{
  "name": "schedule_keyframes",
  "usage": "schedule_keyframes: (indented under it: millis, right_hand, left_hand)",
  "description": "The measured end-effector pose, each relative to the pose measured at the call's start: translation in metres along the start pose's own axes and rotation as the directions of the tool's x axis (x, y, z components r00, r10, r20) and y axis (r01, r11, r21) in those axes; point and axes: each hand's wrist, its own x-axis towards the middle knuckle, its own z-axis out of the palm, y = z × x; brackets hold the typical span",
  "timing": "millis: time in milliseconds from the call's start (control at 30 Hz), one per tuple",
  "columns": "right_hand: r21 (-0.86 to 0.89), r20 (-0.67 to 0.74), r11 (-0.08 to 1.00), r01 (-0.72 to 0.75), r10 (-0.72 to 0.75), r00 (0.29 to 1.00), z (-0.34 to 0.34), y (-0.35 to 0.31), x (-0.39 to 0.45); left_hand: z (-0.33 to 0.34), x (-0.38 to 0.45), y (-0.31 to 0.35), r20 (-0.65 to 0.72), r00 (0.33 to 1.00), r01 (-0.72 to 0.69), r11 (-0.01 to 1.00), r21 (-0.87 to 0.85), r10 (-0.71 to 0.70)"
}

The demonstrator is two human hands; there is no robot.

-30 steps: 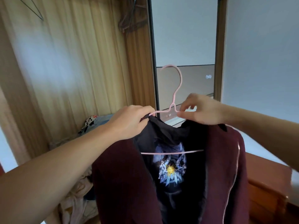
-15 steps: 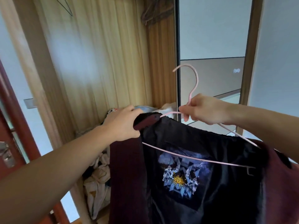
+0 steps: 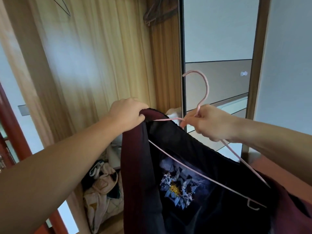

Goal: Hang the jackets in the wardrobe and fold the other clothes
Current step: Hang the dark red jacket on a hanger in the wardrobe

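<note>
1. Jacket, maroon with a black lining, hangs between both hands near the camera, in front of the open wardrobe. It is draped over a pink hanger and not yet on any rail.
2. Fingers of the left hand are curled over the jacket's collar edge and grip it where the hanger's left arm runs underneath.
3. Fingers of the right hand pinch the hanger at the base of its hook; the hook stands up above the hand, its open end pointing left.
4. Outward from the hands, the hanger tilts down to the right. Its right arm lies bare across the lining, so that shoulder looks poorly seated.
5. Far up in the wardrobe a few dark hangers show near the top; the rail itself I cannot make out. Low on the left lies a pile of clothes.
6. Risks, as I judge them:
   - With the hanger tilted, the right shoulder could slide off once the left hand lets go of the collar.
   - The hook could miss the rail on the lift, since the rail sits high and out of clear view.
   - The weight of the fabric could twist the thin hanger in the pinch.
</note>
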Motion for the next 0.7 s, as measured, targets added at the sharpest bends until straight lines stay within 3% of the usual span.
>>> schedule_keyframes:
  millis: [100, 267, 467, 533, 633, 700]
  right_hand:
    - [0.015, -0.065, 1.0, 0.01, -0.009, 0.998, 0.0, 0.001, 0.001]
    - [0.165, -0.162, 0.986, -0.033, 0.06, 0.985, 0.01, -0.005, 0.014]
    - [0.202, -0.13, 0.977, -0.067, 0.094, 0.987, 0.011, -0.006, 0.021]
    - [0.18, -0.134, 0.983, -0.037, 0.061, 0.989, 0.007, -0.011, 0.022]
    - [0.205, -0.118, 0.979, -0.003, 0.028, 0.993, 0.001, -0.018, 0.022]
    - [0.18, -0.106, 0.983, 0.026, -0.007, 0.994, -0.005, -0.02, 0.018]
  left_hand:
    - [0.014, -0.011, 0.001, 0.003, 1.0, -0.004, 0.997, -0.078, 0.004]
    - [0.027, -0.025, 0.027, -0.109, 0.994, -0.019, 0.987, -0.157, 0.002]
    - [0.024, -0.026, 0.033, -0.1, 0.995, -0.018, 0.986, -0.163, 0.002]
    - [0.014, -0.012, 0.041, -0.138, 0.985, -0.14, 0.955, -0.261, 0.106]
    - [0.004, 0.011, 0.057, -0.12, 0.941, -0.334, 0.811, -0.48, 0.316]
    - [0.006, 0.021, 0.06, -0.123, 0.92, -0.383, 0.794, -0.471, 0.371]
